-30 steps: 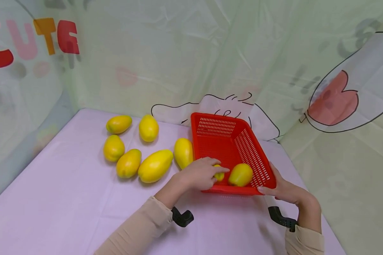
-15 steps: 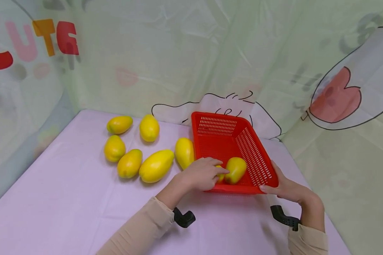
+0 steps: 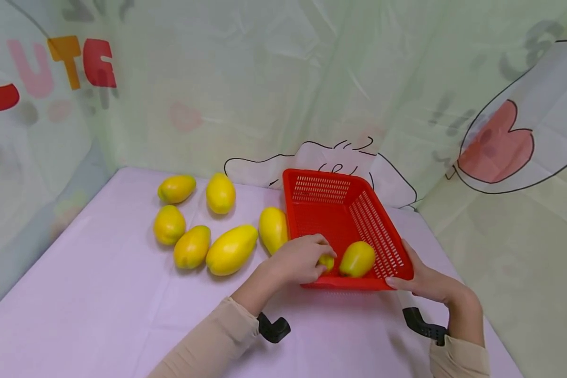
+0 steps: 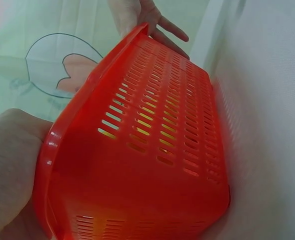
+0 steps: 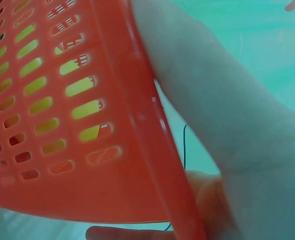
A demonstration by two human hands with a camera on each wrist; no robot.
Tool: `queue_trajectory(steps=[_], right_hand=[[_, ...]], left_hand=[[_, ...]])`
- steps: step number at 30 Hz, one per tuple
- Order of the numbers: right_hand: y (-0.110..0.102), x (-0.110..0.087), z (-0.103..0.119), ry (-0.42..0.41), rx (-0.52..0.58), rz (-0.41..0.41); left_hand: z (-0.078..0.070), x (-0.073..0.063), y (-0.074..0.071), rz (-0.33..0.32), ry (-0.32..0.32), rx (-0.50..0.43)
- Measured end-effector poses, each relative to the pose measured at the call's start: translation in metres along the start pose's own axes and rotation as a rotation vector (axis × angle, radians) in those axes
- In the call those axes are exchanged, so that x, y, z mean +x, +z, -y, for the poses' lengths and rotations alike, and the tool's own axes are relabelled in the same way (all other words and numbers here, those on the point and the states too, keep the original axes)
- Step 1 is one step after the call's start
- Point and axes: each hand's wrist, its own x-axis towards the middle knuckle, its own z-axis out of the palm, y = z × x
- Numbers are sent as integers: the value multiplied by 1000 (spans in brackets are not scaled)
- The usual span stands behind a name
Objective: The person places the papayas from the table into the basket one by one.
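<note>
A red plastic basket [image 3: 321, 220] with slotted sides stands on the table. My left hand [image 3: 302, 258] reaches over its near left rim, fingers curled round a yellow mango [image 3: 328, 262] that they mostly hide. To the right of it inside the basket lies another mango [image 3: 357, 259]. My right hand [image 3: 427, 278] grips the near right corner, thumb on the rim and fingers outside the wall. In the left wrist view, the left hand [image 4: 12, 170] overlaps the rim, and yellow shows through the slots. The right wrist view has the right hand [image 5: 212, 100] against the rim.
Left of the basket, several mangoes lie on the pale cloth, including a large mango [image 3: 231, 250] and one mango [image 3: 273, 229] right beside the basket wall. Printed curtains [image 3: 245, 94] rise behind the table [image 3: 99, 283].
The loose mango in the basket shifted left, then back to the right. The left hand's outstretched index finger has curled in. The right hand keeps its grip on the basket corner.
</note>
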Motion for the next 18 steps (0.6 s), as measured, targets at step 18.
queue_trajectory(steps=[18], right_hand=[[-1,-4,-2,28,6,-7]], left_hand=[[-12,-2,2,17,3,102]])
